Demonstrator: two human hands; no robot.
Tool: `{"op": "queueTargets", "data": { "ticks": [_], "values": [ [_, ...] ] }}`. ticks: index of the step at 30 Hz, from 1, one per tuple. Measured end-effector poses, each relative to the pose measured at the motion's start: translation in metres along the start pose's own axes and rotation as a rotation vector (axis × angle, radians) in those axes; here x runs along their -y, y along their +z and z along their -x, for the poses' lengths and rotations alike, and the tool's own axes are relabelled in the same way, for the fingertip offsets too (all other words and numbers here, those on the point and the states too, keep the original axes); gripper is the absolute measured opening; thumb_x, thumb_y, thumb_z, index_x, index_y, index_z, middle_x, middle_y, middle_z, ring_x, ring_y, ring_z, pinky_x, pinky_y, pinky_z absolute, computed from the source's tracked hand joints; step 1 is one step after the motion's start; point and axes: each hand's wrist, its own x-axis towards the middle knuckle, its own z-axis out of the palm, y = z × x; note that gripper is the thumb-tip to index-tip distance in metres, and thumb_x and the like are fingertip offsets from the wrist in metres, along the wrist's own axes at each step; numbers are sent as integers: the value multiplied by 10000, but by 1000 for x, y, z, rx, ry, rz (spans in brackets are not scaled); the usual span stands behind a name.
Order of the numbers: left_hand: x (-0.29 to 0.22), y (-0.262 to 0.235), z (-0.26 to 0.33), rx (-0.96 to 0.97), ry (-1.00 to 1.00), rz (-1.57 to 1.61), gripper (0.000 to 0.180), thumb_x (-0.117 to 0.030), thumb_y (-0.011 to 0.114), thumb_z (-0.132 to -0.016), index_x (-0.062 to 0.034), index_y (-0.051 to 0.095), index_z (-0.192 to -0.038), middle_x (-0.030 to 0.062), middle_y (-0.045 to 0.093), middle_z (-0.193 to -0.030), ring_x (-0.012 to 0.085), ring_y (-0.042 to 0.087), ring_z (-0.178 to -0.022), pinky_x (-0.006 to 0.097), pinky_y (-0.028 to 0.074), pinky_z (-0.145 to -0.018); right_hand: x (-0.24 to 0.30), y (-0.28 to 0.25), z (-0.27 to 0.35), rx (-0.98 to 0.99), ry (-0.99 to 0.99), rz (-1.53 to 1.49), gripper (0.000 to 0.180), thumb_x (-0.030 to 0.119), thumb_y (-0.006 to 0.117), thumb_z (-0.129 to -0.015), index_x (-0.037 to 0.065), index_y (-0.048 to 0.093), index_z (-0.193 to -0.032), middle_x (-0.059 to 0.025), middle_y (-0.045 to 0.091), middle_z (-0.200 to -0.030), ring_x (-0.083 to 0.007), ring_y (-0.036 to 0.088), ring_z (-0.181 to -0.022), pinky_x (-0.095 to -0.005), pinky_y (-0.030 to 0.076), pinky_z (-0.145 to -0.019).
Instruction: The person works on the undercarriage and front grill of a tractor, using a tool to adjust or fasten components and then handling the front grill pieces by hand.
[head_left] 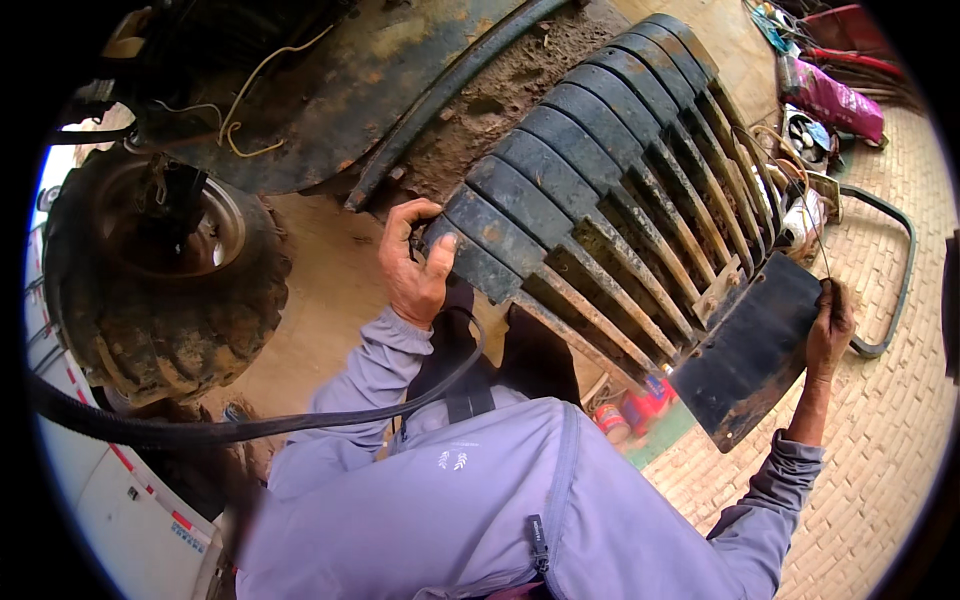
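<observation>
A row of thick black metal slabs (540,165), with worn, rusty bars running out from it like a grille, stands in front of me. My left hand (414,265) is bent round its near left corner, thumb on the face and fingers over the edge. On the right, a flat black rectangular metal plate (745,350) adjoins the ends of the bars; whether it is fastened there cannot be made out. My right hand (829,325) holds that plate by its right edge, fingers partly hidden. A black hose (270,428) crosses in front of my left forearm.
A big muddy tyre (165,270) stands at left under a dark machine body. A bent metal bar frame (905,260) rests on the brick paving at right. Farther back lie a pink bag (840,105) and cables. Red containers (645,400) are below the bars.
</observation>
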Motion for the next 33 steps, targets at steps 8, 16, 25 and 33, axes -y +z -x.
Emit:
{"op": "queueTargets", "data": {
  "ticks": [8,16,25,33],
  "values": [
    [-10,-1,5,14,-128,-2,363,-177,632,-824,36,577,-1112,124,583,-1062,218,552,-995,322,443,-908,9,2,-2,-23,-31,-8,140,112,568,-1006,-10,636,-1020,-19,541,-771,-104,487,-719,-242,418,-673],
    [-17,0,0,81,-210,-32,389,-216,626,-854,34,561,-1144,87,550,-1062,165,510,-967,291,414,-889,-9,-5,0,5,-12,67,187,139,557,-1018,-15,652,-1070,-7,640,-892,-86,535,-797,-228,445,-746],
    [-21,6,0,23,-188,-109,363,-193,650,-839,38,573,-1109,128,592,-1054,222,540,-968,337,435,-903,-16,3,-3,-33,-29,-46,200,143,565,-1013,-9,665,-1096,-1,592,-835,-89,514,-771,-227,435,-720],
    [-12,6,0,29,-138,-132,412,-250,711,-887,41,576,-1144,138,605,-1077,235,557,-999,337,440,-922,0,4,1,-134,-56,-149,186,111,600,-976,-17,672,-1092,-64,595,-773,-127,528,-718,-279,439,-670]
  ]
}}
